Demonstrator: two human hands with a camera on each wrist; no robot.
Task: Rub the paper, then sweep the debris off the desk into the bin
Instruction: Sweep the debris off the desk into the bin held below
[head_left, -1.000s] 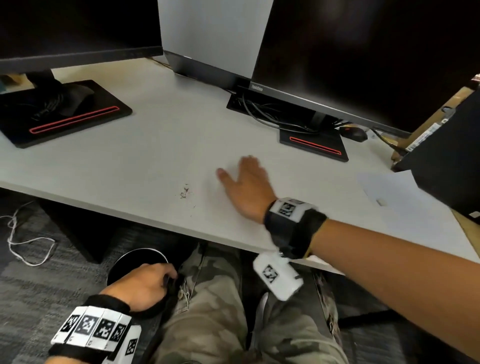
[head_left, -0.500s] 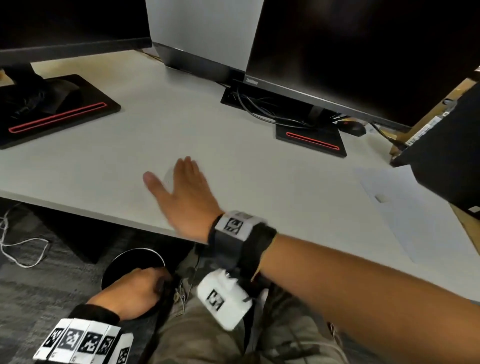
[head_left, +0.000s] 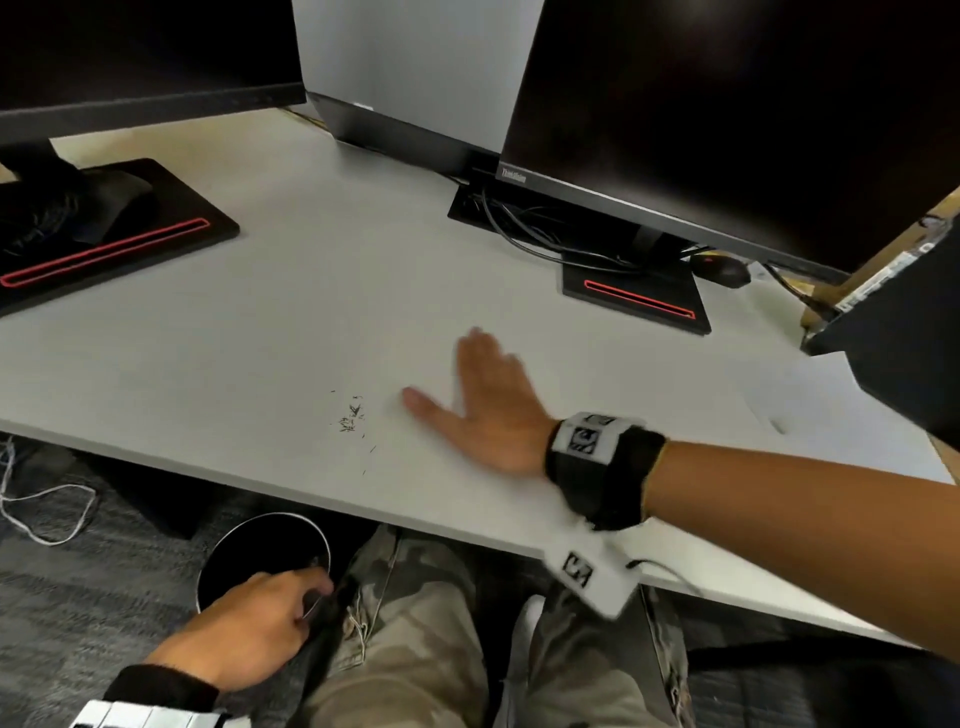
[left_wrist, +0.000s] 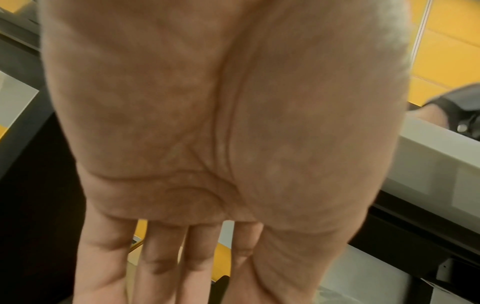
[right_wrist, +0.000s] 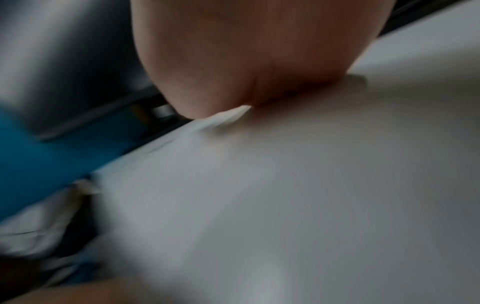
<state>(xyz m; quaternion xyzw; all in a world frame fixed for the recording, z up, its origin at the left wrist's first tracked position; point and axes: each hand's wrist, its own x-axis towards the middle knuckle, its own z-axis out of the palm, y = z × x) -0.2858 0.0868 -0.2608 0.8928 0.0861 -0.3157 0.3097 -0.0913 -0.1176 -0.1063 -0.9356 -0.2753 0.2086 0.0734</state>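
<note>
A small scatter of dark debris (head_left: 350, 417) lies on the grey desk (head_left: 249, 332) near its front edge. My right hand (head_left: 491, 402) lies flat and open on the desk just right of the debris, fingers straight, blurred by motion. In the right wrist view a thin white edge (right_wrist: 231, 115) shows under the right hand's palm; I cannot tell what it is. Below the desk edge stands a round black bin (head_left: 260, 545). My left hand (head_left: 254, 618) grips the bin's near rim. The white paper (head_left: 831, 415) lies at the desk's right end.
Two monitors on black stands with red stripes (head_left: 104, 254) (head_left: 639, 299) stand at the back, with cables (head_left: 524, 228) and a dark mouse (head_left: 724, 270). A black box (head_left: 904, 343) overhangs the paper. A white cord (head_left: 47, 509) lies on the carpet. My knees are beside the bin.
My right hand swept left over the debris towards the desk edge, then came back to the right of it. The debris lies about where it was. The left hand stayed on the bin.
</note>
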